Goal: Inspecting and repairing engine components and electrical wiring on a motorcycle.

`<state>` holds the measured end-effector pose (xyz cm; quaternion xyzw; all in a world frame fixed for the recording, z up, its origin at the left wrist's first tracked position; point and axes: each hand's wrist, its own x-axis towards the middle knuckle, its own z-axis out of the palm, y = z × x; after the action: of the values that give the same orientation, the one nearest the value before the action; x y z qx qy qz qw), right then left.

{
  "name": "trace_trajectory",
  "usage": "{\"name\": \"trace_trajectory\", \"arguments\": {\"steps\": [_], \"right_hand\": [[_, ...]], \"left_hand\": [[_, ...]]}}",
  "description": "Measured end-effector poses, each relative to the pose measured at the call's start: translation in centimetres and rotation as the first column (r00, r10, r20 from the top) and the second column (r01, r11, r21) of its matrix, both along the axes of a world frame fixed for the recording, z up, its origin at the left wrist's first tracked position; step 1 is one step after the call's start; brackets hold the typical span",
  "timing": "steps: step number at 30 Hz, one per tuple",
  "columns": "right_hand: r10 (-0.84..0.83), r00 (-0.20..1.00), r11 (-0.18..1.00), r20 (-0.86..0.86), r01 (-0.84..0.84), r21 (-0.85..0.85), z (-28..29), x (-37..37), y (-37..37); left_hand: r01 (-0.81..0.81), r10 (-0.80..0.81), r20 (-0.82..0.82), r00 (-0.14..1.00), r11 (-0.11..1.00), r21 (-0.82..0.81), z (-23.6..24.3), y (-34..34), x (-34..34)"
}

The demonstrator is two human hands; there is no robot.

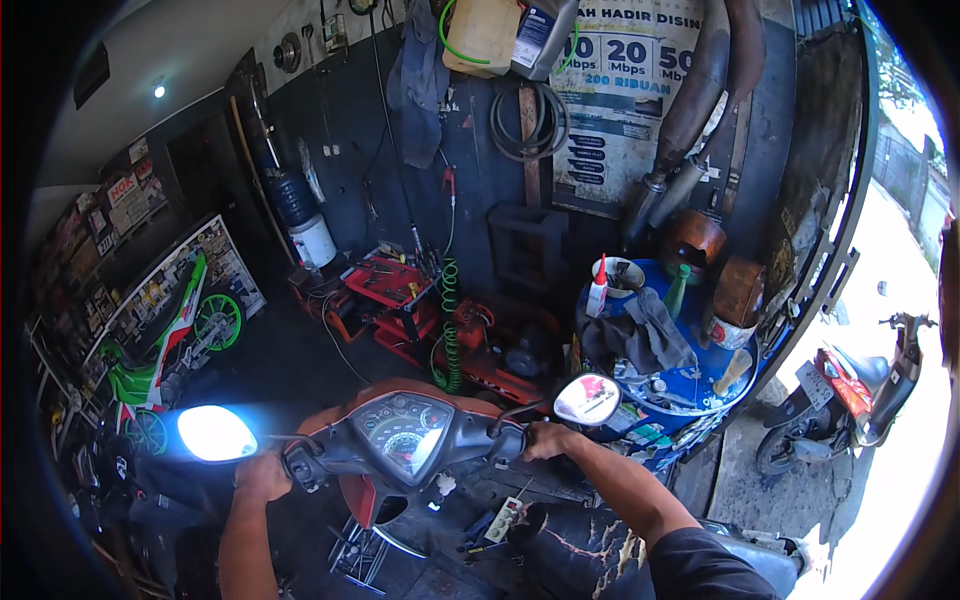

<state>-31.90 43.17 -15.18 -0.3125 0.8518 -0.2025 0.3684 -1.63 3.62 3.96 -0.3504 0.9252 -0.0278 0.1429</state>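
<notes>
- The left hand [262, 478] is closed around one end of the scooter's handlebar [338, 443], just below the glaring left mirror [217, 432].
- The right hand [550, 441] grips the other end, near the right mirror [587, 400].
- The handlebar sits between both hands, with the dashboard [405, 432] in its middle.
- A torn seat [570, 545] shows beside the right forearm.
- Past the right mirror I see a blue drum [715, 385], a grey cloth [640, 340] and a red-capped bottle [598, 290] on top.
- Ahead, a red tool cart [372, 280] stands beside a green coiled hose [449, 330].
</notes>
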Motion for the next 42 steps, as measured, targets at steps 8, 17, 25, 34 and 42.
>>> {"name": "trace_trajectory", "arguments": {"steps": [8, 17, 25, 34, 42], "right_hand": [[-0.101, 0.897, 0.994, -0.431, 0.108, -0.008, 0.7, 3.5, 0.5], [-0.248, 0.741, 0.969, -0.624, 0.193, -0.157, -3.1, 4.9, 0.3], [-0.333, 0.627, 0.938, -0.704, 0.143, -0.316, -3.7, 5.0, 0.2], [-0.039, 0.923, 0.993, -0.382, -0.008, -0.119, -2.3, 0.6, 1.0], [0.016, 0.871, 0.997, 0.492, 0.024, -0.074, -2.2, -2.6, 0.2]], "left_hand": [[0.008, -0.008, 0.005, 1.0, 1.0, -0.01, 0.4, 0.6, -0.3], [0.007, -0.007, 0.027, 1.0, 1.0, -0.003, 0.1, 0.3, -0.3], [-0.001, 0.001, 0.018, 1.0, 1.0, -0.003, -0.8, -0.7, -0.2], [0.006, -0.006, 0.009, 1.0, 1.0, 0.008, 0.1, 0.2, -0.6], [0.042, -0.042, -0.071, 0.997, 0.999, -0.003, -0.2, 0.1, -0.1]]}}
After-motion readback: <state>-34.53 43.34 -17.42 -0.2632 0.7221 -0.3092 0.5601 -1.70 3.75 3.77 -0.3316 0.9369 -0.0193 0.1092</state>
